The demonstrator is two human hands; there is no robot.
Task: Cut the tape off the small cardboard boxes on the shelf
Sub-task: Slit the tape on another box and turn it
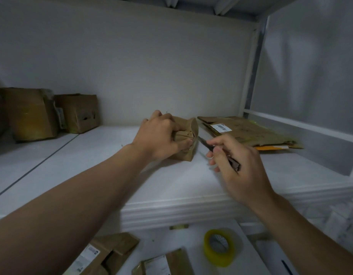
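Fingers of the left hand curl round one small box; the right hand pinches one knife. Two more boxes stand left, one tape roll below.

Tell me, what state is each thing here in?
Box: on shelf, gripped by left hand.
Knife: held by right hand, tip at box.
Flat cardboard: flattened, piled at right.
Left boxes: standing, not flattened.
Tape roll: lying below shelf.
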